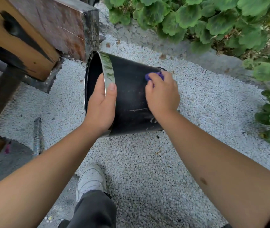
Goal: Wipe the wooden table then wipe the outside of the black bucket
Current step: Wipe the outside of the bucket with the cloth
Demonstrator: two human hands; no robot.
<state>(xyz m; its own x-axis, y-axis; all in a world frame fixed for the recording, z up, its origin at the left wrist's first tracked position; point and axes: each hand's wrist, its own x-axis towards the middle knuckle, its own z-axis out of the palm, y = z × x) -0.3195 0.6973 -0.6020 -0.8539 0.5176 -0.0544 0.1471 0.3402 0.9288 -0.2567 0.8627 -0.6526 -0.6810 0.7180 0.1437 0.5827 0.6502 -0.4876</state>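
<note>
Bucket [131,89] matt black, rim band mirror-shiny; table [20,38] rough wood

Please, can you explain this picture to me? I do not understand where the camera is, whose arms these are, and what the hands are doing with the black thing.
The camera sits on a person's head and looks down, so the two arms are that person's own. There is no machine. The left hand grips the shiny rim of a black bucket, thumb outside, keeping it tipped on its side with the opening to the left. The right hand presses a purple cloth against the bucket's outer wall. Below is white gravel and the person's white shoe. The wooden table is at the upper left, green plants at the upper right.
</note>
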